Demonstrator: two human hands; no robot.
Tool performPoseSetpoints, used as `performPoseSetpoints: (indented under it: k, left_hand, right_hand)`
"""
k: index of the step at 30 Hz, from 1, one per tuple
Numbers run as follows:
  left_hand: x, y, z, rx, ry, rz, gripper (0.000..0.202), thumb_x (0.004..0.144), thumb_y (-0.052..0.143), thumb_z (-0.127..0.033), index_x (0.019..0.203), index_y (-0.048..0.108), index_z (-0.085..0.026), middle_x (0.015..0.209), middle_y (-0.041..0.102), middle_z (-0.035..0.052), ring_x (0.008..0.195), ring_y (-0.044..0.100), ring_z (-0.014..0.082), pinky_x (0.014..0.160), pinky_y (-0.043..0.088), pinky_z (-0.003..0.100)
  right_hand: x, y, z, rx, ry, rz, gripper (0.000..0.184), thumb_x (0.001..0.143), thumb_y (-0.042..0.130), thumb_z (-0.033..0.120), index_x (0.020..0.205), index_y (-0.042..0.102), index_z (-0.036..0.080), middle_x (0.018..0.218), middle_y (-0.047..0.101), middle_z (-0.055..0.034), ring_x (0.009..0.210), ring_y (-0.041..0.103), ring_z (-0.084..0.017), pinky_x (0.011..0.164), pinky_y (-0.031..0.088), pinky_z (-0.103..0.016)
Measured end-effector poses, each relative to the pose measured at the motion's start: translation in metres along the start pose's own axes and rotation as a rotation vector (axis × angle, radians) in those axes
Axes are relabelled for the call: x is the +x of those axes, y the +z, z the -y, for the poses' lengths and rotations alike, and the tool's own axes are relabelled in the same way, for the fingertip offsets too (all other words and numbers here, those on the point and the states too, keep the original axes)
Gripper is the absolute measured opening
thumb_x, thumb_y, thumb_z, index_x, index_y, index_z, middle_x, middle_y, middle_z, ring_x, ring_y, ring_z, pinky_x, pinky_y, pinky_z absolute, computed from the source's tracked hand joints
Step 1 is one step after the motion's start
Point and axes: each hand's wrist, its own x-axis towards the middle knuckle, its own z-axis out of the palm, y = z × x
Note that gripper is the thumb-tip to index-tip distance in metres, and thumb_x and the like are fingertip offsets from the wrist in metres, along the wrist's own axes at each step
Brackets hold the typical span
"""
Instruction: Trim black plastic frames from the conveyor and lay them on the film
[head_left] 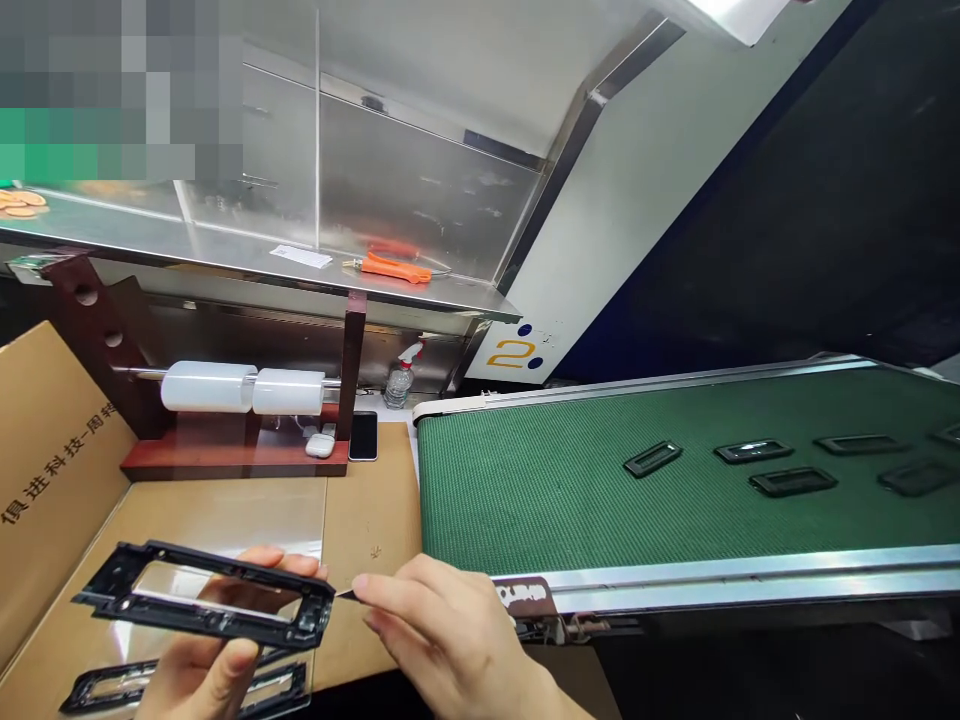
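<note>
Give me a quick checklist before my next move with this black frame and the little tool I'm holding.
1. Hold of the black frame in the left hand: ok.
2. Pinch of the right hand on the thin tool: ok.
3. Tool tip at the frame's right end: ok.
4. Tip touching the frame: cannot tell.
5. The left fingertips clear of the tip: not ok, close beside it.
6. Supply of other frames on the green belt: ok.

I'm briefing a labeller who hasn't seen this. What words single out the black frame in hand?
Left of the green conveyor belt lies a cardboard box. Above it the left hand holds a black frame. Unlike the frames on the belt and the one below, it alone is lifted, the right hand's tool at its end.
</note>
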Motion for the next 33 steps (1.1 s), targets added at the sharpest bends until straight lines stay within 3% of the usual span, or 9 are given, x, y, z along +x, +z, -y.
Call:
performPoseSetpoints:
  k: [3, 8, 15, 20, 26, 28, 30, 33]
  left_hand:
    - [0.001, 0.011, 0.003, -0.013, -0.01, -0.002, 0.048, 0.061, 0.076, -0.06, 0.099, 0.068, -0.032, 0.102, 0.076, 0.0028, 0.104, 0.066, 0.0366, 0.085, 0.058, 0.047]
    - [0.003, 0.029, 0.007, 0.016, -0.037, 0.003, 0.05, 0.06, 0.076, -0.061, 0.101, 0.068, -0.033, 0.104, 0.075, 0.0031, 0.109, 0.063, 0.0375, 0.094, 0.053, 0.049]
    - [0.003, 0.059, 0.012, -0.109, -0.126, -0.063, 0.052, 0.054, 0.086, -0.048, 0.099, 0.069, -0.029, 0.103, 0.075, 0.0067, 0.115, 0.059, 0.0389, 0.099, 0.049, 0.047]
    - [0.003, 0.073, 0.023, -0.155, -0.158, -0.078, 0.055, 0.052, 0.088, -0.045, 0.102, 0.067, -0.032, 0.106, 0.075, 0.0036, 0.119, 0.057, 0.0363, 0.1, 0.049, 0.042]
    - [0.003, 0.099, 0.027, -0.185, -0.108, -0.068, 0.054, 0.049, 0.089, -0.046, 0.097, 0.069, -0.032, 0.104, 0.075, 0.0023, 0.105, 0.066, 0.0327, 0.089, 0.057, 0.035]
    - [0.003, 0.111, 0.023, -0.199, -0.083, -0.087, 0.053, 0.048, 0.089, -0.046, 0.095, 0.069, -0.033, 0.1, 0.076, -0.0008, 0.098, 0.069, 0.0282, 0.083, 0.058, 0.029]
    - [0.003, 0.121, 0.02, -0.204, -0.069, -0.111, 0.053, 0.046, 0.09, -0.046, 0.093, 0.069, -0.034, 0.095, 0.076, -0.0037, 0.092, 0.07, 0.0249, 0.079, 0.059, 0.024]
    - [0.004, 0.13, 0.017, -0.194, -0.097, -0.115, 0.053, 0.043, 0.09, -0.048, 0.09, 0.07, -0.034, 0.091, 0.076, -0.0036, 0.091, 0.07, 0.0256, 0.077, 0.059, 0.024]
  right_hand:
    - [-0.002, -0.008, -0.007, 0.053, 0.031, 0.007, 0.023, 0.097, 0.048, 0.026, 0.115, 0.061, 0.023, 0.077, 0.068, -0.0024, 0.061, 0.061, -0.012, 0.055, 0.048, -0.021]
    - [-0.008, -0.02, -0.019, 0.086, 0.061, -0.011, 0.021, 0.096, 0.049, 0.027, 0.112, 0.063, 0.022, 0.077, 0.068, -0.0021, 0.06, 0.061, -0.011, 0.055, 0.048, -0.02]
    - [-0.018, -0.034, -0.038, 0.042, 0.0, -0.069, 0.021, 0.097, 0.049, 0.023, 0.112, 0.062, 0.018, 0.078, 0.068, -0.0023, 0.062, 0.06, -0.01, 0.055, 0.047, -0.018]
    - [-0.025, -0.043, -0.047, 0.035, -0.011, -0.097, 0.02, 0.096, 0.049, 0.021, 0.11, 0.063, 0.017, 0.076, 0.068, -0.0023, 0.061, 0.06, -0.01, 0.054, 0.047, -0.018]
    - [-0.033, -0.052, -0.059, 0.116, -0.029, -0.108, 0.02, 0.094, 0.052, 0.015, 0.111, 0.062, 0.016, 0.076, 0.068, -0.0015, 0.063, 0.062, -0.009, 0.058, 0.049, -0.017]
    - [-0.036, -0.053, -0.062, 0.171, 0.016, -0.1, 0.019, 0.093, 0.053, 0.016, 0.109, 0.063, 0.017, 0.077, 0.069, -0.0016, 0.065, 0.062, -0.009, 0.059, 0.049, -0.017]
    - [-0.039, -0.054, -0.066, 0.306, 0.15, -0.059, 0.018, 0.091, 0.055, 0.019, 0.106, 0.065, 0.019, 0.078, 0.068, -0.0013, 0.064, 0.06, -0.009, 0.059, 0.048, -0.018]
    - [-0.04, -0.054, -0.072, 0.794, 0.477, 0.125, 0.025, 0.088, 0.06, 0.034, 0.11, 0.062, 0.021, 0.07, 0.061, 0.0024, 0.051, 0.052, -0.007, 0.048, 0.042, -0.017]
